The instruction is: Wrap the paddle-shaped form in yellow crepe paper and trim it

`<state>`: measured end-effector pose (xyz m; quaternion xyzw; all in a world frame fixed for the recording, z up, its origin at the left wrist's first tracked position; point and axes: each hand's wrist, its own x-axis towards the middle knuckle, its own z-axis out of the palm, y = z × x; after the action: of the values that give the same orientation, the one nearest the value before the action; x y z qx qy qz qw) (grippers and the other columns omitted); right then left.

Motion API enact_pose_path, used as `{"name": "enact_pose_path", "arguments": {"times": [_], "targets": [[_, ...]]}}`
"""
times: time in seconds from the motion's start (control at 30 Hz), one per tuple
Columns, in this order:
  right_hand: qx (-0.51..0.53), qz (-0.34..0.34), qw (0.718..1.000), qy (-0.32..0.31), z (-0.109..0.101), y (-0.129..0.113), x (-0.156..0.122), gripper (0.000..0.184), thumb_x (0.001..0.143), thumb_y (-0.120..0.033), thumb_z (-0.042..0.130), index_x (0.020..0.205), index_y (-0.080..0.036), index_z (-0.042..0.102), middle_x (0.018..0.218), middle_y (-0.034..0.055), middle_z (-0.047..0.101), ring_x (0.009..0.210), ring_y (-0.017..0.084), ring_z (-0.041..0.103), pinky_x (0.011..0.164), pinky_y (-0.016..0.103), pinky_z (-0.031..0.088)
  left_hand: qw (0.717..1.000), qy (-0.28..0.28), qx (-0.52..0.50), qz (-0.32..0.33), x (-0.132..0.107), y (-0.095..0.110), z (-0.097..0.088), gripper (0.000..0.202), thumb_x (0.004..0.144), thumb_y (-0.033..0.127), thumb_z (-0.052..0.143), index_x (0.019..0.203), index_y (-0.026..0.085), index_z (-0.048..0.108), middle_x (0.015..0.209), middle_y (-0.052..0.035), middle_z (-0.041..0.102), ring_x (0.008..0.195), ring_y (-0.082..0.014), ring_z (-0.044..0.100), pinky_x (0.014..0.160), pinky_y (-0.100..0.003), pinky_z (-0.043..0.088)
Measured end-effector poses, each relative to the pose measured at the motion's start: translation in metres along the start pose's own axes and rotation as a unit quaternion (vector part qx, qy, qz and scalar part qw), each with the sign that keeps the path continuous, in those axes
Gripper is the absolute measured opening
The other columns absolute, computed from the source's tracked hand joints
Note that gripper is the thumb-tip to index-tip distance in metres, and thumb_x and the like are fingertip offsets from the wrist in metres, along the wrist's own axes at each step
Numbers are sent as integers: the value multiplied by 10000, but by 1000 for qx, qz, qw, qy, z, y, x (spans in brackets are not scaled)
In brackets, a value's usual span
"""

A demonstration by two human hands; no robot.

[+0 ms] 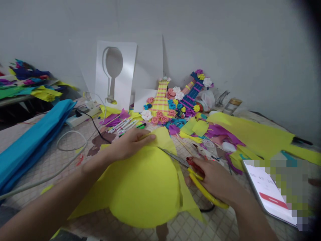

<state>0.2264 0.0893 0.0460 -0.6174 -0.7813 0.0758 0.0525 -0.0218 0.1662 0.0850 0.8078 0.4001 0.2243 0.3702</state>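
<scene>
A large yellow paper sheet (142, 184) with a rounded cut edge lies in front of me. My left hand (129, 142) rests on its far edge, fingers pinching the paper near a pointed corner. My right hand (213, 179) grips yellow-handled scissors (198, 177), whose blades point left into the edge of the yellow sheet.
Coloured paper scraps (225, 134), marker pens (124, 125), two paper-flower guitar models (173, 100) and a white cut-out board (116, 72) fill the back of the table. A blue paper roll (32, 137) and cables (72, 147) lie left. A phone (269, 194) lies right.
</scene>
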Motion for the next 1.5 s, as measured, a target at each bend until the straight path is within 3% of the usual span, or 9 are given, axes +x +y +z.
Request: {"name": "enact_pose_path", "arguments": {"times": [0.2, 0.4, 0.8, 0.97, 1.1, 1.5], "targets": [[18, -10, 1000, -21, -2, 1, 1, 357, 767, -459, 462, 939, -176, 595, 828, 95, 650, 700, 216, 577, 577, 294, 377, 1000, 4, 7, 2, -1, -1, -1, 386, 849, 433, 360, 561, 179, 320, 517, 58, 247, 443, -60, 261, 389, -203, 188], [-28, 19, 999, -17, -6, 7, 1, 370, 722, -519, 495, 868, -194, 597, 778, 77, 650, 686, 238, 577, 585, 315, 380, 999, -6, 30, 26, 1, 2, 0, 381, 857, 429, 349, 573, 175, 339, 526, 56, 273, 459, -64, 298, 411, -208, 211], [-106, 19, 993, 49, -8, 13, -4, 496, 700, -612, 475, 973, -211, 576, 845, 88, 676, 697, 265, 612, 556, 319, 397, 991, 3, 87, 102, 9, 7, 2, 349, 865, 359, 348, 570, 181, 297, 548, 55, 274, 506, -78, 290, 480, -220, 243], [-114, 27, 991, 68, -14, 11, -4, 480, 695, -587, 500, 972, -201, 569, 827, 78, 676, 716, 261, 618, 571, 315, 408, 992, 27, 80, 89, 10, 8, 5, 359, 866, 367, 338, 562, 182, 290, 538, 54, 275, 498, -79, 294, 476, -221, 235], [-127, 38, 989, 62, -12, 13, -6, 510, 693, -589, 497, 1007, -189, 540, 927, 82, 664, 772, 274, 614, 606, 336, 418, 992, 40, 81, 88, 10, 8, 13, 369, 870, 382, 324, 562, 181, 299, 528, 52, 282, 500, -85, 307, 478, -227, 230], [-176, 66, 981, 50, -14, 10, -25, 391, 740, -503, 448, 976, -201, 528, 892, 70, 670, 752, 285, 614, 587, 341, 386, 994, -1, 41, 102, 7, 8, 27, 379, 866, 397, 329, 559, 177, 302, 527, 52, 285, 503, -84, 314, 474, -225, 223]]}}
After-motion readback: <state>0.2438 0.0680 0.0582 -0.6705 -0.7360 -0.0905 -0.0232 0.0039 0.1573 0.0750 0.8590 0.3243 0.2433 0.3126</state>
